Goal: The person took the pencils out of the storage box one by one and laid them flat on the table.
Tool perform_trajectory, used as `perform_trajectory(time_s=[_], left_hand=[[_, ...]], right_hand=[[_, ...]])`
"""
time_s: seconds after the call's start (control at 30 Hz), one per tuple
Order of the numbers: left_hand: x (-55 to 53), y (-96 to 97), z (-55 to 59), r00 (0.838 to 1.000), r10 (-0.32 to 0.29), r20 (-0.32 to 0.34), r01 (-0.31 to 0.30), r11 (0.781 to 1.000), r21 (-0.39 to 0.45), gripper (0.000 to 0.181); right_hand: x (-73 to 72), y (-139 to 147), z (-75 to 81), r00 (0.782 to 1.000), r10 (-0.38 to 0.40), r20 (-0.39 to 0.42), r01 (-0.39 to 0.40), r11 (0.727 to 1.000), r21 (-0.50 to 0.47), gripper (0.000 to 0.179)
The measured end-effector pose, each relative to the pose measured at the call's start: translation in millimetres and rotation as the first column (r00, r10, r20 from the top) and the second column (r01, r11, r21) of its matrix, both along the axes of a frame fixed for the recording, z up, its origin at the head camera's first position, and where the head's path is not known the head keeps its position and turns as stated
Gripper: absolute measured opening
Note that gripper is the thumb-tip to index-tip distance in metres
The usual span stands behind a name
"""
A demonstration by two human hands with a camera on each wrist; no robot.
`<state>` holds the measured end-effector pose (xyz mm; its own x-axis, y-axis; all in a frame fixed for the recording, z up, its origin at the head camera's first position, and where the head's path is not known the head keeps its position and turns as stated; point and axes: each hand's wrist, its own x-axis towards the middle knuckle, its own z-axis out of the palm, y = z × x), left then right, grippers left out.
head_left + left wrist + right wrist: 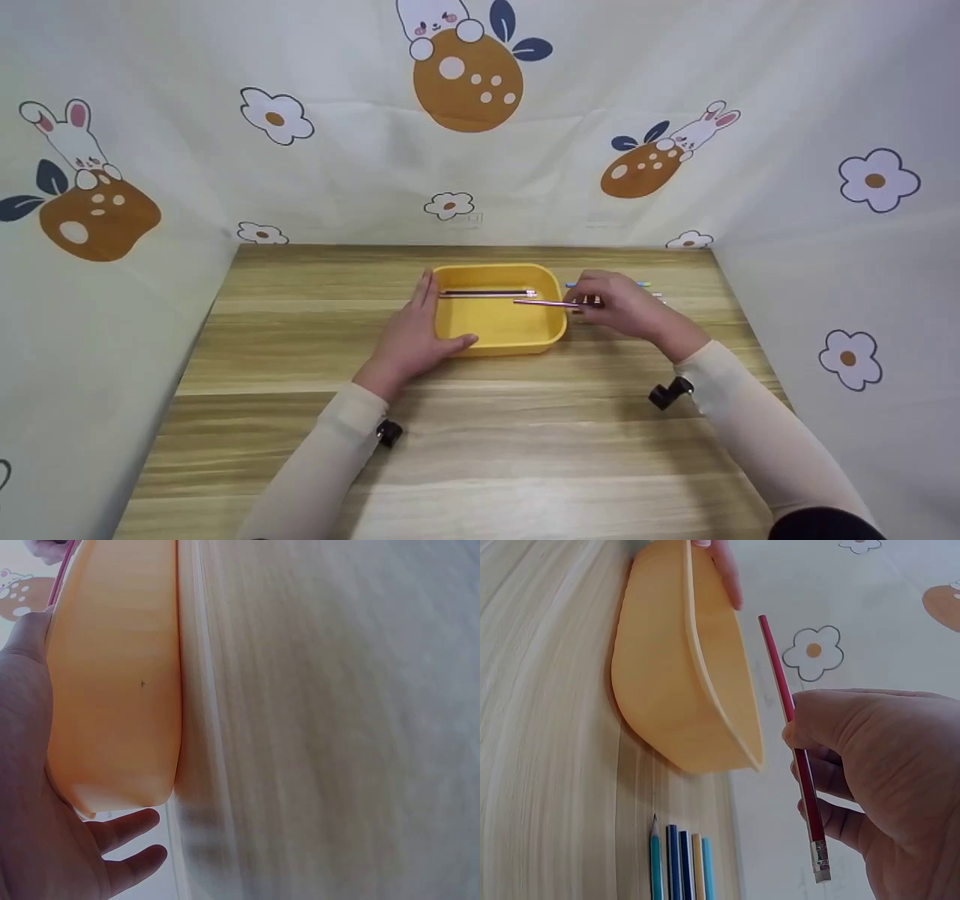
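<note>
A yellow plastic box [499,330] stands on the table, with a dark pencil and a lighter one, the pencils [487,293], lying inside along its far wall. My left hand [409,337] holds the box's left end, thumb over the near rim and fingers at the far corner. In the left wrist view, two fingers [135,864] reach past the box's end. Between thumb and fingers my right hand [619,304] pinches a red pencil [778,679] with a metal-banded eraser. That pencil's far end hangs over the box's right side.
Several pencils [673,862], blue, teal and tan, lie side by side on the table right of the box, partly hidden by my right hand in the head view. A printed cloth [360,172] surrounds the wooden table [510,435] at the back and sides.
</note>
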<state>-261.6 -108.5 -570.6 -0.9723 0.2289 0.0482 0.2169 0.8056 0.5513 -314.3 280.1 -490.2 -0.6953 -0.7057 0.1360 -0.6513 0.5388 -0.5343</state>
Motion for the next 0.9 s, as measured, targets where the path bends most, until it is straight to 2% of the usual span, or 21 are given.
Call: perform_trajectory(time_s=[0.23, 0.5, 0.9], left_hand=[[-0.5, 1.2, -2.2, 1.0, -0.005, 0.011, 0.005, 1.0, -0.004, 0.136], [0.2, 1.7, -1.1, 1.0, -0.001, 0.002, 0.001, 1.0, -0.023, 0.135], [-0.6, 1.3, -1.0, 1.0, -0.001, 0.004, 0.001, 1.0, -0.011, 0.134]], right_hand=[[2.6, 18.1, -1.2, 1.0, -0.017, -0.006, 0.017, 1.0, -0.008, 0.031], [5.3, 37.8, 3.8, 0.997, -0.058, 0.054, 0.058, 0.998, 0.004, 0.036], [9.2, 65.2, 4.5, 0.993, -0.099, 0.062, 0.097, 0.994, 0.044, 0.031]])
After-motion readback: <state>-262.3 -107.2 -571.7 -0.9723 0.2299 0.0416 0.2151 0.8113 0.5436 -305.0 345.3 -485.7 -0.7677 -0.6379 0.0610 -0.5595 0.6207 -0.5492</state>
